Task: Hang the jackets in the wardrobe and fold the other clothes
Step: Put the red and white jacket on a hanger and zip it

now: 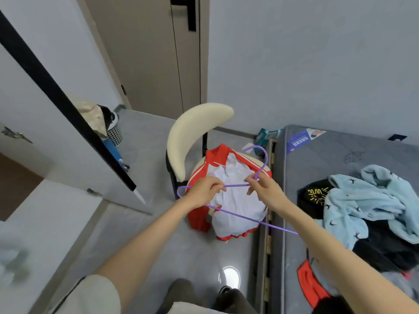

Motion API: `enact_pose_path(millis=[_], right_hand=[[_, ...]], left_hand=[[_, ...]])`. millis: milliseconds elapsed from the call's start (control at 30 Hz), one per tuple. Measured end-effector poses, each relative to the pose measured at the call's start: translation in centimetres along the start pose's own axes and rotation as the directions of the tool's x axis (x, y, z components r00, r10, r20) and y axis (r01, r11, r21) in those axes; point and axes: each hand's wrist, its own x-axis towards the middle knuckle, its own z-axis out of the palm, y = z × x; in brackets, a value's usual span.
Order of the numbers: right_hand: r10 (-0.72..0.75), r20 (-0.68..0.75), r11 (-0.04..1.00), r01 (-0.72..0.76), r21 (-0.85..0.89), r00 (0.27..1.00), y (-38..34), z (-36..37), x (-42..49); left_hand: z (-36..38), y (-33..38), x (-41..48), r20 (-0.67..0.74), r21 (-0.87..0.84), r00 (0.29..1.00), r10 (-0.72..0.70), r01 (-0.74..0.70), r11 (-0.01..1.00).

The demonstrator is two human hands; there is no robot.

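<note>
Hanger: a thin purple plastic clothes hanger [236, 185] is held in the air by both hands, tilted, right above the jacket. Its hook rises up and away past the right hand, and its long bottom bar slants down toward the bed edge.
Left hand: the left hand [204, 189] has its fingers curled round the hanger's upper arm, near the rounded left end, which sticks out beyond the knuckles.
Right hand: the right hand [267, 189] pinches the hanger at the neck, just under the hook, between thumb and fingertips; the other fingers are loosely bent.
Jacket: a red jacket with white lining and white stripes [238, 201] lies open on the chair seat, collar toward the backrest, hem hanging over the front edge. Neither hand touches it.
Chair: a chair with a curved cream padded backrest [195, 134] and black frame stands between the wardrobe door and the bed.
Bed: a grey mattress [317, 159] on the right carries a light blue fleece garment with small dark marks [367, 196], lying partly over a black garment with a yellow print [314, 196].
Door: a white door panel with a black edge [34, 98] stands open on the left.
</note>
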Motion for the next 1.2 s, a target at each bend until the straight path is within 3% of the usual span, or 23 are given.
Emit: enact_pose_path(millis=[267,400,633,833,1000,1133,1200], right_hand=[[0.078,-0.221,0.979,-0.117,-0.168,0.972,3.7,-3.4,8.0],[0.171,-0.303,0.963,-0.224,-0.149,0.937,4.7,-4.3,13.8],[0.268,-0.254,0.928,-0.320,-0.191,0.929,6.2,-3.7,23.6],[0.295,-0.231,0.887,-0.356,-0.295,0.927,9.8,-1.8,30.7],[0.217,-0.265,0.820,-0.323,-0.472,0.940,13.8,-0.6,35.9],[0.218,-0.243,0.820,-0.312,-0.480,0.945,17.3,0.3,39.1],[0.205,-0.244,0.809,-0.305,-0.502,0.948,18.8,0.6,40.1]], left_hand=[[2.0,-2.0,10.2,-0.246,-0.056,0.963,-0.109,0.098,0.994],[1.2,-6.1,16.2,-0.151,-0.114,0.951,-0.268,0.253,0.961],[2.1,-12.0,24.5,-0.037,-0.202,0.855,-0.517,0.500,0.842],[5.5,-15.4,29.8,-0.062,-0.253,0.808,-0.586,0.555,0.793],[8.7,-19.0,34.4,-0.119,-0.090,0.822,-0.557,0.549,0.831],[11.0,-21.8,37.9,-0.109,0.030,0.813,-0.571,0.577,0.816],[11.9,-22.8,39.2,-0.124,0.057,0.768,-0.628,0.638,0.768]])
